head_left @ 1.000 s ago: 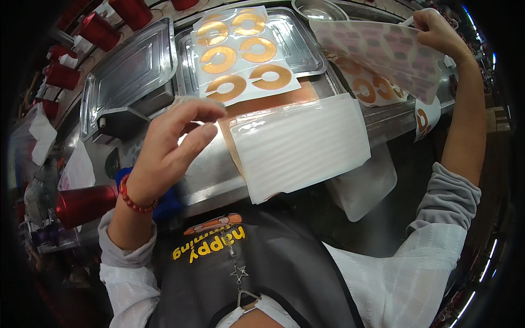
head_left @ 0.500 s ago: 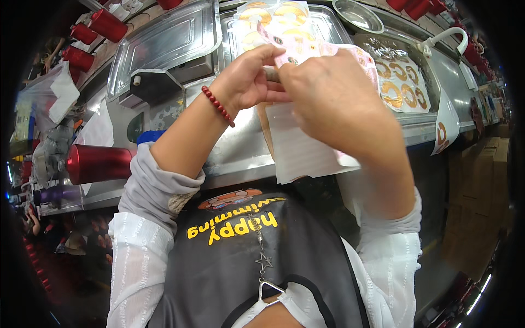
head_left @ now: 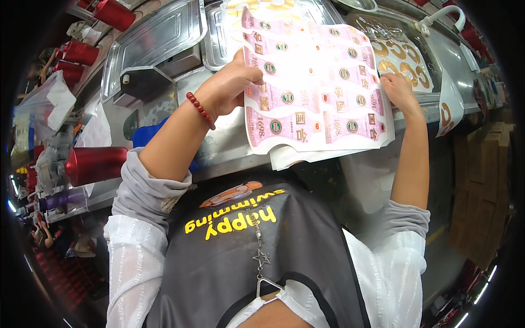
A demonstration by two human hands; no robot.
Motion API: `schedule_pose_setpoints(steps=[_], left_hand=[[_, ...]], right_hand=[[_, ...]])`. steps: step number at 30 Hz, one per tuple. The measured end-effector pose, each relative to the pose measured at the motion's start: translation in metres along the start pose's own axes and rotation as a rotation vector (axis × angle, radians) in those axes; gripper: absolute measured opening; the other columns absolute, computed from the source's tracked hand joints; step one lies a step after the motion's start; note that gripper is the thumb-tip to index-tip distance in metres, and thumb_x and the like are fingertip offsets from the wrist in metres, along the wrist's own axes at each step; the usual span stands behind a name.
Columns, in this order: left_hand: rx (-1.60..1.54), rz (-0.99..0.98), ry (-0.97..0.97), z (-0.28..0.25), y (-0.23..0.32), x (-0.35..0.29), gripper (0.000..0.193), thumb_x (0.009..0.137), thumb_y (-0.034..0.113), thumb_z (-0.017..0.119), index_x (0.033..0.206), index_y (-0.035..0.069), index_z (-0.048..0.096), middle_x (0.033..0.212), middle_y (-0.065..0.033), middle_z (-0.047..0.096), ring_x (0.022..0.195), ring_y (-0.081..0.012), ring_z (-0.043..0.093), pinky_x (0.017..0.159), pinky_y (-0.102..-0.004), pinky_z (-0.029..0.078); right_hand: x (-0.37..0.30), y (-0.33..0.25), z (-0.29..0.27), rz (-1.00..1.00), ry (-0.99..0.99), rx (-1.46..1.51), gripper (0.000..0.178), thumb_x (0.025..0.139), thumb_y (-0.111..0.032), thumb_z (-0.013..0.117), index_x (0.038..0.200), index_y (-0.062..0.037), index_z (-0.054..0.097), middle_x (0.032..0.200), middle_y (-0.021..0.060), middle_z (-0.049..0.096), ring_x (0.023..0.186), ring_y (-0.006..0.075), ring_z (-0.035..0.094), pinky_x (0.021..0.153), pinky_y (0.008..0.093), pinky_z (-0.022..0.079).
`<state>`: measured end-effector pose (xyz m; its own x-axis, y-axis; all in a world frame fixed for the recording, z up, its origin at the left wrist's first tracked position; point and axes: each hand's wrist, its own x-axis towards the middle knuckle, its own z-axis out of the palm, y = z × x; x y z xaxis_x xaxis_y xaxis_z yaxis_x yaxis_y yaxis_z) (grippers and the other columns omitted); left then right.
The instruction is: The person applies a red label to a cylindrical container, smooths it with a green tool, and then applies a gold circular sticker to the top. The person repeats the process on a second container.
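A large white sheet of pink printed labels [head_left: 311, 93] is spread open in front of me, held up between both hands. My left hand [head_left: 234, 81] is closed on its left edge, with the thumb on the printed face. At the upper right edge, my right hand [head_left: 400, 92] pinches the sheet, its fingers partly hidden. Beneath the lower edge of the label sheet, plain white paper [head_left: 306, 157] sticks out over the metal table [head_left: 219, 139]. Behind the sheet lies a shallow metal tray [head_left: 214, 46] with gold-patterned sheets, largely covered from view.
Another metal tray [head_left: 158, 38] leans at the back left above a black angular block [head_left: 143, 86]. A red bottle [head_left: 97, 165] lies at the left. Sheets with gold rings [head_left: 402, 68] sit at the right, near a white curved pipe [head_left: 444, 13]. Cardboard boxes [head_left: 481, 186] stand lower right.
The label sheet, bunched at my fingers before, is now spread flat toward me. My right hand has moved right to its far edge; my left hand has shifted slightly left and down.
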<state>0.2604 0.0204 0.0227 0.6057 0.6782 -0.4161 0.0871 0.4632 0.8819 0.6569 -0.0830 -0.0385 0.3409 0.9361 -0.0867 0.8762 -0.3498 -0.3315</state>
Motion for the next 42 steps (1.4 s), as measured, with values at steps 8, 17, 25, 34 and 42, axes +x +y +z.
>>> schedule_pose_setpoints(steps=[8, 17, 25, 34, 42], left_hand=[[-0.241, -0.113, 0.164, -0.003, 0.006, 0.003, 0.036, 0.082, -0.008, 0.046, 0.116, -0.02, 0.045, 0.11, -0.0245, 0.06, 0.097, -0.0368, 0.069, 0.086, -0.0515, 0.062], [-0.448, -0.137, 0.082, -0.013, 0.007, 0.013, 0.045, 0.084, -0.008, 0.04, 0.126, -0.022, 0.038, 0.12, -0.033, 0.057, 0.106, -0.0419, 0.066, 0.091, -0.0517, 0.06], [-0.306, -0.056, 0.156, -0.016, 0.021, 0.0, 0.032, 0.083, -0.009, 0.047, 0.114, -0.017, 0.05, 0.111, -0.0256, 0.06, 0.102, -0.037, 0.067, 0.091, -0.0495, 0.059], [0.139, 0.362, 0.189, -0.192, 0.133, -0.018, 0.009, 0.086, 0.01, 0.059, 0.08, 0.006, 0.062, 0.071, -0.0033, 0.058, 0.065, -0.0152, 0.055, 0.06, -0.0306, 0.046], [0.827, 0.259, 0.547, -0.415, 0.164, -0.017, 0.007, 0.079, 0.012, 0.066, 0.084, 0.01, 0.071, 0.073, -0.0038, 0.068, 0.065, -0.0196, 0.065, 0.058, -0.0335, 0.052]], right_hand=[[0.003, -0.015, 0.008, 0.176, 0.095, 0.584, 0.029, 0.083, -0.018, 0.066, 0.105, 0.0009, 0.066, 0.101, 0.0095, 0.066, 0.088, 0.0204, 0.062, 0.08, 0.0343, 0.049], [0.001, -0.03, -0.016, 0.124, -0.015, 0.664, 0.033, 0.086, -0.009, 0.06, 0.117, 0.0024, 0.061, 0.101, 0.0073, 0.067, 0.086, 0.0118, 0.062, 0.078, 0.025, 0.049], [-0.014, -0.055, -0.045, 0.047, -0.146, 0.943, 0.048, 0.084, 0.0, 0.051, 0.132, 0.004, 0.046, 0.102, 0.012, 0.067, 0.086, 0.015, 0.065, 0.075, 0.0285, 0.054], [0.075, -0.209, -0.074, -0.334, -0.089, 1.111, 0.045, 0.087, 0.002, 0.052, 0.131, 0.0084, 0.044, 0.108, 0.0152, 0.065, 0.087, 0.0161, 0.068, 0.077, 0.0286, 0.057], [0.187, -0.414, 0.012, -0.5, -0.281, 1.146, 0.045, 0.089, -0.004, 0.06, 0.132, 0.0044, 0.05, 0.104, 0.0105, 0.066, 0.084, 0.0157, 0.065, 0.075, 0.0324, 0.058]])
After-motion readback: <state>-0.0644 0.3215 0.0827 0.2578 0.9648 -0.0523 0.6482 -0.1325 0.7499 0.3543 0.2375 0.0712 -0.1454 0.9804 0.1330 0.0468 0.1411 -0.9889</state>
